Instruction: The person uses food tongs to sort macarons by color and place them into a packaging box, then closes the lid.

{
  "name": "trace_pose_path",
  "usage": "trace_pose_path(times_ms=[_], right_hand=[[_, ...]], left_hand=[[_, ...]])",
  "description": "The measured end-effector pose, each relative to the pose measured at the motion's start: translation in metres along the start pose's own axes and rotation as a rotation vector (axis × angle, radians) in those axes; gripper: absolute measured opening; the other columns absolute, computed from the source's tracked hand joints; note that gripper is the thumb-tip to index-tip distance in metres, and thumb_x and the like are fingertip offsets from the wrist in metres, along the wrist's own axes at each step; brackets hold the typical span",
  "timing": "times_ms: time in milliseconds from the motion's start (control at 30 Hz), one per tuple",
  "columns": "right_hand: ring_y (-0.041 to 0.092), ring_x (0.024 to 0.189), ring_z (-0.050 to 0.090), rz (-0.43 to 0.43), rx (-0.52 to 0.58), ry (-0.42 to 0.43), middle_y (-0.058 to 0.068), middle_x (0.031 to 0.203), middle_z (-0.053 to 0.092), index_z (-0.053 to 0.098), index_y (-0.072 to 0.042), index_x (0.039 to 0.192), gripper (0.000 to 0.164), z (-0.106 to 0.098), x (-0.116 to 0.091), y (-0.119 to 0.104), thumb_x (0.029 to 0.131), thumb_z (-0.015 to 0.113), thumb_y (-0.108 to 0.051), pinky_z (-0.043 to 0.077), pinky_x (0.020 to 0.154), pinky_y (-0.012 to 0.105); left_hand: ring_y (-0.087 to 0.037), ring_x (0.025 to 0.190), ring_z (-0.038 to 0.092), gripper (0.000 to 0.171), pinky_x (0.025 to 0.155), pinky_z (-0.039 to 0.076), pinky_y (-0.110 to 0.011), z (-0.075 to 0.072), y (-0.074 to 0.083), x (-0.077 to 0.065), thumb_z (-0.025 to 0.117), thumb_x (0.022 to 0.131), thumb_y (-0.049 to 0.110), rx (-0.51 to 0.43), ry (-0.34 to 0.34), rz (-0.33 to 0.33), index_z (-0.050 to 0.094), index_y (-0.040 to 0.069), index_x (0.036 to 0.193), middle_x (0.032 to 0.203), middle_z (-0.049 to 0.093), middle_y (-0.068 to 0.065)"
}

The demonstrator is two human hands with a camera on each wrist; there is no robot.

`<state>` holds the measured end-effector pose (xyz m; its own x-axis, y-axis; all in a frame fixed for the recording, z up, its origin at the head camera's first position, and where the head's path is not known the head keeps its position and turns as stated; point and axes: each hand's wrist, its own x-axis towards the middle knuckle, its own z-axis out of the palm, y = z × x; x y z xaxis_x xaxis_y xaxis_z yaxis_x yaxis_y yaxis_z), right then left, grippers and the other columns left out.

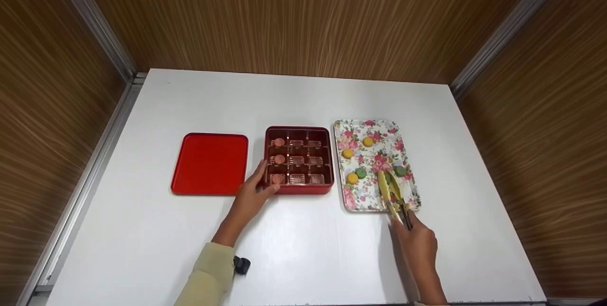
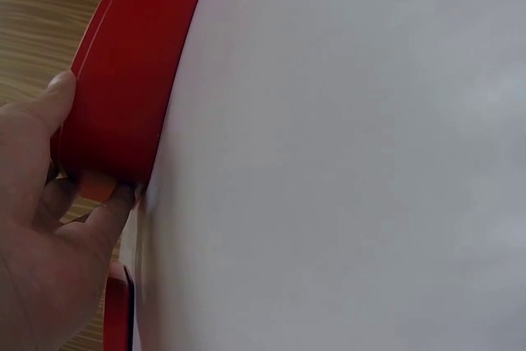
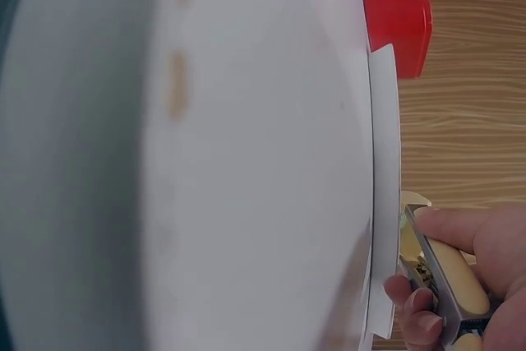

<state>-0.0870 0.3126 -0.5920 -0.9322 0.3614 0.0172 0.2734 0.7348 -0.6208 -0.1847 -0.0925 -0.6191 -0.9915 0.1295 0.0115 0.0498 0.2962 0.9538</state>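
My left hand (image 1: pixel 250 200) holds the near left corner of a red box (image 1: pixel 303 190); in the left wrist view its thumb lies on the rim and its fingers curl at the side. The box has a clear divided insert, with pinkish-brown macarons (image 1: pixel 279 159) down its left column. My right hand (image 1: pixel 418 244) grips tongs (image 3: pixel 452 273) with yellow tips, lowered over a flowered tray (image 1: pixel 352 205). Between the tips shows a green macaron (image 1: pixel 388 178); whether they squeeze it, I cannot tell. Yellow macarons (image 1: pixel 368 142) and other green macarons (image 1: pixel 400 171) lie on the tray.
A red lid (image 1: pixel 211 166) lies left of the box on the white table (image 1: pixel 294 254). Wood-grain panels (image 1: pixel 284 21) stand behind the table and along both sides. The tray is to the right of the box, a narrow gap between them.
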Motion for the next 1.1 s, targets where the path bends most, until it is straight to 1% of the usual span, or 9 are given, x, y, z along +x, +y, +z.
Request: trace_pose_path(times_ms=[67,133,300,400,500,667,833,1000,1100], right_hand=[[0.033,0.093,0.07,0.002,0.0,0.002,0.032,0.125,0.063,0.051,0.009,0.142,0.06,0.0,0.0,-0.001,0.095,0.071,-0.023,0.051,0.061,0.033],[0.033,0.093,0.07,0.005,0.001,0.006,0.031,0.125,0.063,0.051,0.008,0.142,0.059,0.0,0.001,-0.001,0.095,0.071,-0.023,0.052,0.062,0.034],[0.038,0.104,0.069,0.016,0.016,0.008,0.03,0.127,0.062,0.051,0.008,0.142,0.059,0.0,0.001,-0.003,0.095,0.07,-0.023,0.056,0.074,0.045],[0.04,0.109,0.067,0.028,0.037,0.009,0.03,0.128,0.062,0.052,0.007,0.142,0.058,0.0,0.001,-0.004,0.096,0.07,-0.024,0.055,0.082,0.052],[0.042,0.114,0.065,0.028,0.052,0.014,0.029,0.128,0.062,0.054,0.006,0.141,0.057,-0.001,0.002,-0.005,0.096,0.07,-0.024,0.053,0.087,0.054],[0.044,0.109,0.066,-0.007,0.06,0.033,0.03,0.125,0.063,0.056,0.004,0.139,0.055,-0.002,0.003,-0.008,0.094,0.072,-0.023,0.052,0.086,0.055],[0.043,0.101,0.069,-0.04,0.05,0.037,0.031,0.122,0.064,0.057,0.007,0.137,0.055,0.0,0.006,-0.015,0.093,0.073,-0.022,0.054,0.081,0.054],[0.045,0.106,0.068,-0.057,0.061,0.038,0.03,0.124,0.063,0.058,0.005,0.137,0.057,0.004,0.009,-0.026,0.092,0.076,-0.024,0.054,0.083,0.055],[0.044,0.11,0.067,-0.085,0.073,0.05,0.029,0.125,0.064,0.059,0.005,0.136,0.057,0.007,0.011,-0.034,0.09,0.077,-0.024,0.054,0.086,0.056]], left_hand=[[-0.022,0.153,0.023,0.081,0.119,0.033,-0.044,0.0,0.0,0.0,0.07,0.094,0.041,0.005,0.004,0.002,0.025,0.032,0.161,0.168,0.021,-0.004],[-0.022,0.153,0.023,0.081,0.12,0.033,-0.044,0.0,0.0,0.0,0.07,0.094,0.042,0.011,0.006,0.001,0.025,0.032,0.161,0.168,0.021,-0.004],[-0.022,0.153,0.024,0.083,0.12,0.032,-0.044,0.0,0.001,0.0,0.07,0.093,0.045,0.023,0.007,-0.008,0.025,0.034,0.16,0.168,0.022,-0.002],[-0.023,0.153,0.025,0.083,0.12,0.033,-0.044,0.0,0.001,0.0,0.07,0.092,0.046,0.014,0.006,-0.01,0.025,0.034,0.16,0.168,0.023,-0.001],[-0.024,0.153,0.025,0.083,0.119,0.033,-0.045,0.0,0.0,0.0,0.071,0.091,0.044,0.007,-0.001,-0.004,0.025,0.034,0.16,0.168,0.023,-0.002],[-0.024,0.152,0.027,0.084,0.118,0.035,-0.044,-0.001,0.0,0.002,0.071,0.091,0.04,0.006,-0.006,0.003,0.025,0.033,0.161,0.168,0.023,-0.003],[-0.025,0.152,0.028,0.083,0.118,0.035,-0.044,-0.001,0.0,0.002,0.071,0.091,0.042,0.002,-0.003,-0.009,0.025,0.033,0.16,0.167,0.023,0.0],[-0.025,0.151,0.03,0.083,0.118,0.036,-0.043,-0.001,-0.001,0.002,0.07,0.091,0.044,0.002,0.003,-0.013,0.027,0.033,0.16,0.166,0.024,0.0],[-0.025,0.151,0.03,0.083,0.118,0.036,-0.043,-0.001,-0.001,0.001,0.071,0.091,0.044,-0.001,0.003,-0.014,0.027,0.033,0.16,0.167,0.024,0.0]])
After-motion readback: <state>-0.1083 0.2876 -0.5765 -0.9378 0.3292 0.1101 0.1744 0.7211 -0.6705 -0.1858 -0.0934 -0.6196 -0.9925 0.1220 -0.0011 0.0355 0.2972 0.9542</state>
